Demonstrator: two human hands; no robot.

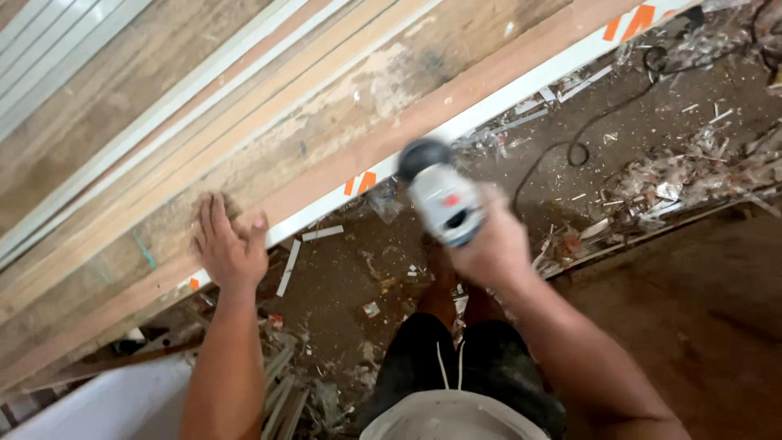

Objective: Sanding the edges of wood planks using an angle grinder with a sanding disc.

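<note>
Wooden planks (244,122) fill the upper left of the frame, running diagonally from lower left to upper right, worn and pale-patched, with white strips between them. A white edge strip (489,106) with orange marks runs along the lower edge of the planks. Dirt floor (652,285) takes the right and centre, littered with shavings, white offcuts and a thin black cable (570,151) curling at upper right. Person's dark shorts and feet at bottom centre.

Left hand (230,248) at centre left, laid flat on the plank edge, fingers spread and extended, gripping nothing, just pressing. Right hand (489,244) at centre, fingers wrapped shut round a power tool (440,195), grey-white body with black end cap and a red mark, blurred, held above the floor just below the white strip.

Tool looks rigid, hard plastic, moderately heavy, likely vibrates; best held round the body as now, firm full grip. Planks look stiff, heavy, rough, splintery.
</note>
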